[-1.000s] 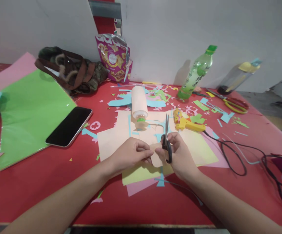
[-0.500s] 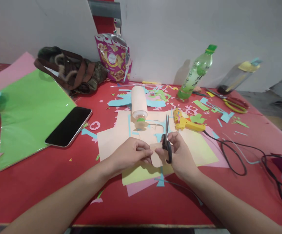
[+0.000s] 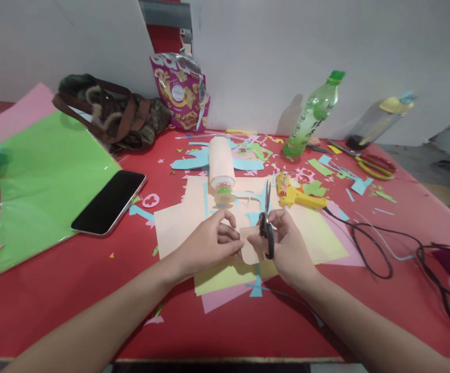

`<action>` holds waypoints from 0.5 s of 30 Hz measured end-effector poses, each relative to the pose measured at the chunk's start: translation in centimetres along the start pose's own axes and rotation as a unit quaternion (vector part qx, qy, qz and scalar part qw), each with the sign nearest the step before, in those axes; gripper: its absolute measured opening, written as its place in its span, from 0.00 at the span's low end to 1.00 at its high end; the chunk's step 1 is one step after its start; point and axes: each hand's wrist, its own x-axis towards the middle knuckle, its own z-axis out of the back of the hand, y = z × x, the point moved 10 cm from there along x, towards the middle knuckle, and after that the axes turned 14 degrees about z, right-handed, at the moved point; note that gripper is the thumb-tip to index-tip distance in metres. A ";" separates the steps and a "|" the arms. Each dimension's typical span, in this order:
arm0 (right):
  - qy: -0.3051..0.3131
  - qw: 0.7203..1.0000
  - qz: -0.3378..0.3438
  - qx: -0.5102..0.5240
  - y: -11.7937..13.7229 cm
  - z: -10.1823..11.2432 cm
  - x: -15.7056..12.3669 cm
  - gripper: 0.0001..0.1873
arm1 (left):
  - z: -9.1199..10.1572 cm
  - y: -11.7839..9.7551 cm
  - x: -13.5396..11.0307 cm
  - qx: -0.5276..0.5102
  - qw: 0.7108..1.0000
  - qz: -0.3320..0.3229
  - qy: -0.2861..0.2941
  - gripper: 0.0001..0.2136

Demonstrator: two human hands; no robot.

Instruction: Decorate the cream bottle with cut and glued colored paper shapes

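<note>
A small cream paper piece (image 3: pixel 251 255) with rounded lower corners is held up between my hands. My left hand (image 3: pixel 213 239) has its thumb and lower fingers at the paper's left edge, while the index finger is raised off it. Black-handled scissors (image 3: pixel 267 228) are in my right hand (image 3: pixel 287 246), blades upward and nearly together. The right thumb also presses on the paper. Beyond the hands lies a paper-wrapped bottle (image 3: pixel 222 161) with a green cap facing me, over blue paper wings (image 3: pixel 190 162). Under the hands are stacked cream sheets (image 3: pixel 172 225).
A yellow glue gun (image 3: pixel 303 199) lies right of the sheets, its black cord (image 3: pixel 380 230) looping rightward. A phone (image 3: pixel 109 203) and green sheets (image 3: pixel 50 186) are on the left. A snack bag (image 3: pixel 180 93), green bottle (image 3: pixel 312 119) and red-yellow-handled scissors (image 3: pixel 376 167) stand or lie behind, among paper scraps.
My left index finger has lifted away from the paper, opening a gap from the thumb. The scissors and my right hand have hardly moved.
</note>
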 end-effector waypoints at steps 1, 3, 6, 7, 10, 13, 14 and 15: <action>0.000 1.000 0.001 0.002 0.0 0.0 0.0 0.25 | 0.0 -0.3 -0.1 0.006 1.000 -0.018 -0.003 0.09; -0.003 1.000 0.007 0.004 0.1 0.1 0.1 0.25 | -0.1 -0.8 -0.4 0.038 0.998 -0.051 -0.002 0.08; -0.004 1.000 0.008 0.010 0.1 0.1 0.1 0.25 | -0.7 -1.4 -0.7 0.103 0.991 -0.082 0.007 0.02; -0.005 1.000 0.008 0.011 0.2 0.1 0.1 0.25 | -0.9 -1.5 -0.7 0.125 0.988 -0.087 0.010 0.01; -0.004 1.000 0.011 0.013 0.3 0.0 0.2 0.26 | -1.4 -1.5 -0.7 0.177 0.980 -0.093 0.021 0.04; 0.001 1.000 0.009 0.008 0.3 0.0 0.1 0.25 | -1.4 -1.3 -0.6 0.183 0.979 -0.080 0.023 0.05; 0.003 1.000 0.008 0.008 0.3 -0.1 0.1 0.25 | -1.3 -1.2 -0.5 0.177 0.981 -0.074 0.019 0.05; 0.005 1.000 0.006 0.008 0.2 -0.1 0.1 0.25 | -1.1 -1.1 -0.5 0.169 0.983 -0.068 0.012 0.05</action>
